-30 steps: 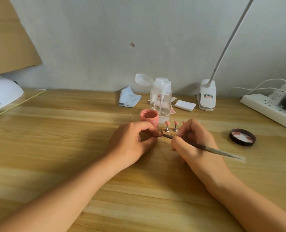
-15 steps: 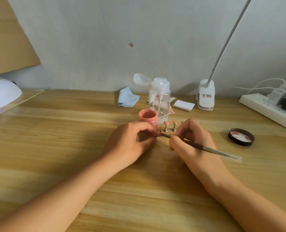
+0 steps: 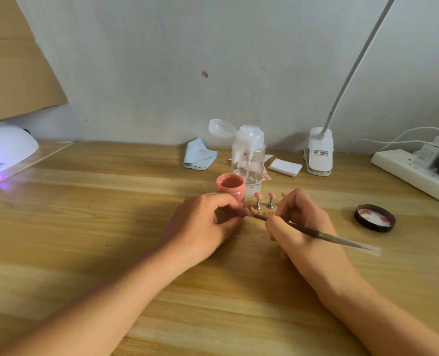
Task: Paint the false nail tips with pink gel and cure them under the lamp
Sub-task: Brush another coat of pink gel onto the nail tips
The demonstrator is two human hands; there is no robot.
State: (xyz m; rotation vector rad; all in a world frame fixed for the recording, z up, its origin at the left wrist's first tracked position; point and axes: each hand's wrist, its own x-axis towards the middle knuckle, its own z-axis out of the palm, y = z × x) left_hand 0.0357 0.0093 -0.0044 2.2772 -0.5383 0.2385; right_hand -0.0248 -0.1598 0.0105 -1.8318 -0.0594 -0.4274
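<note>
Nail tips (image 3: 258,195), painted pink, are held upright on a stand (image 3: 263,214) near the middle of the table (image 3: 85,227), between the hands. A lit curing lamp (image 3: 8,147) is set at the far left corner. The left hand (image 3: 203,222) is curled, thumb and forefinger together; what is pinched cannot be told. A brush (image 3: 316,233) is gripped by the right hand (image 3: 303,222). An open gel jar (image 3: 230,187) is placed beside the stand.

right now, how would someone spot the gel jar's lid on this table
Find the white power strip at the far right. In front of it, right of the right hand holding the brush, a round lid lies flat. Unlike anything nearby, it is a dark ring with a white inside smeared pink.
</note>
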